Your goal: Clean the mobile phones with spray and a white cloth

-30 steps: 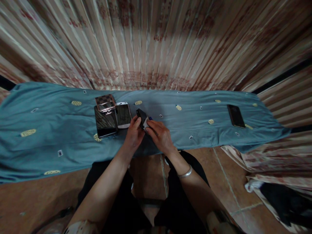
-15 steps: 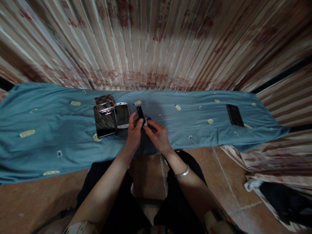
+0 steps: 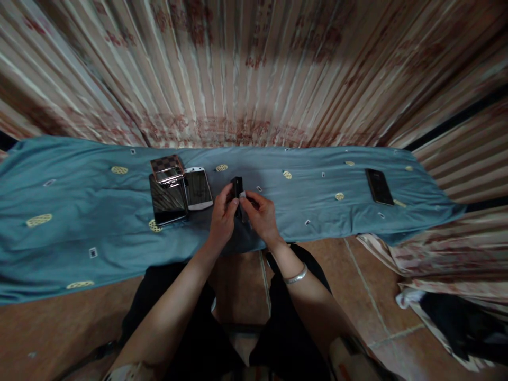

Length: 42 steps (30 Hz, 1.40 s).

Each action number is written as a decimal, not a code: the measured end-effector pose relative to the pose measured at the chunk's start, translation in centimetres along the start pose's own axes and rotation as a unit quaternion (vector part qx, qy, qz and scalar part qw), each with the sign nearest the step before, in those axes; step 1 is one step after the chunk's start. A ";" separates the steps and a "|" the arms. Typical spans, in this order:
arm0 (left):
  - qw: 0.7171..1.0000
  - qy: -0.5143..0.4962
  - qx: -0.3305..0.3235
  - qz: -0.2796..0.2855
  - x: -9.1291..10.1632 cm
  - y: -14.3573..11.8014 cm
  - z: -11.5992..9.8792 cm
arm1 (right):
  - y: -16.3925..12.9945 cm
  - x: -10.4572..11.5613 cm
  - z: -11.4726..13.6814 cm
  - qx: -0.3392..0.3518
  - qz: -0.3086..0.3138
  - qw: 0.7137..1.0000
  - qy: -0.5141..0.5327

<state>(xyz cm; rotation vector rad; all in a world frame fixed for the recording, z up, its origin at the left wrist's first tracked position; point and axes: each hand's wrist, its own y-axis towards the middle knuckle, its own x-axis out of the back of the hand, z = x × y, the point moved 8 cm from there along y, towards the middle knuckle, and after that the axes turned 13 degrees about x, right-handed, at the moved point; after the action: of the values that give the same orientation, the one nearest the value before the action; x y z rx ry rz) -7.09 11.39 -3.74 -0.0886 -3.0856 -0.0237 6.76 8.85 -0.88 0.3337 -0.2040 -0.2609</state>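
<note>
Nearest: black trousers (image 3: pixel 198 338) over a brown tiled floor (image 3: pixel 47 323), two bare forearms reaching forward, a silver bangle (image 3: pixel 296 276) on the right wrist. Further out, left hand (image 3: pixel 221 221) curled, thumb and fingertips pinching a small black phone (image 3: pixel 237 189) held on edge, upright, just above the near part of a blue cloth (image 3: pixel 79 233). Right hand (image 3: pixel 262 217) curled too, fingertips pinched on something small and pale (image 3: pixel 242 194) pressed against the phone's right side; too small to tell what. Just left of the hands, lying flat on the cloth: a white phone (image 3: pixel 197 188), touching a large dark phone (image 3: pixel 168 199), with a checkered case (image 3: pixel 165 163) and a shiny phone (image 3: pixel 170 175) stacked at its far end. Well apart at far right on the cloth, another dark phone (image 3: pixel 379 186). Beyond, a striped curtain (image 3: pixel 254 69). At lower right, crumpled fabric (image 3: pixel 452 312) on the floor.
</note>
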 end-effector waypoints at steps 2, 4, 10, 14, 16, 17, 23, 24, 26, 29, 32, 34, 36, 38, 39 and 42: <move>1.000 0.002 -0.001 0.006 -0.4 -0.3 0.2 | 0.5 0.5 -0.2 0.004 -0.010 1.000 0.006; 1.000 0.008 0.000 0.016 -0.9 -0.8 0.2 | 1.1 1.1 -0.4 0.008 -0.025 1.000 0.010; 0.999 -0.005 0.016 0.034 -1.9 -1.7 -0.1 | 2.3 2.3 -1.4 -0.002 -0.063 0.998 0.017; 0.998 -0.052 0.034 0.013 -1.5 -1.3 0.3 | 1.8 1.6 -1.4 -0.003 -0.047 0.999 0.017; 0.997 -0.069 0.033 0.002 -1.1 -0.9 0.2 | 1.4 0.9 -1.2 0.003 -0.028 0.999 0.016; 0.997 -0.076 0.029 -0.004 -0.8 -0.7 0.0 | 1.1 0.5 -1.0 0.008 -0.017 1.000 0.015; 0.987 -0.143 0.070 -0.018 0.7 0.1 -0.4 | -0.3 -1.3 -0.1 0.038 0.031 0.999 0.003; 0.983 -0.164 0.085 -0.017 0.8 0.2 -0.1 | -0.4 -1.5 0.1 0.050 0.034 0.998 -0.001; 0.973 -0.203 0.110 -0.013 0.9 0.3 0.3 | -0.7 -1.6 0.5 0.073 0.038 0.996 -0.017; 0.960 -0.246 0.137 -0.015 1.0 0.4 0.8 | -0.9 -1.7 0.9 0.097 0.043 0.994 -0.042; 0.942 -0.290 0.169 -0.024 1.2 0.5 1.5 | -1.1 -1.7 1.8 0.134 0.054 0.987 -0.063; 0.928 -0.319 0.192 -0.030 1.3 0.6 1.9 | -1.3 -1.8 2.6 0.169 0.070 0.979 -0.092; 0.915 -0.343 0.211 -0.033 1.2 0.6 2.1 | -1.4 -2.1 3.2 0.202 0.094 0.966 -0.133; 0.901 -0.367 0.228 -0.030 1.0 0.6 2.2 | -1.6 -2.4 3.6 0.228 0.119 0.951 -0.172; 0.893 -0.380 0.238 -0.028 0.9 0.6 2.2 | -1.7 -2.5 3.7 0.238 0.129 0.944 -0.188; 0.871 -0.401 0.282 -0.025 0.8 0.5 2.6 | -1.8 -2.7 3.8 0.262 0.146 0.928 -0.222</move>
<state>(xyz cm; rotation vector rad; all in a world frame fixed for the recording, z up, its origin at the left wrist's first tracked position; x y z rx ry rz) -7.98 11.96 -6.26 0.0194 -3.7081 1.1975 2.95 6.88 1.59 0.7669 -0.7737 0.0245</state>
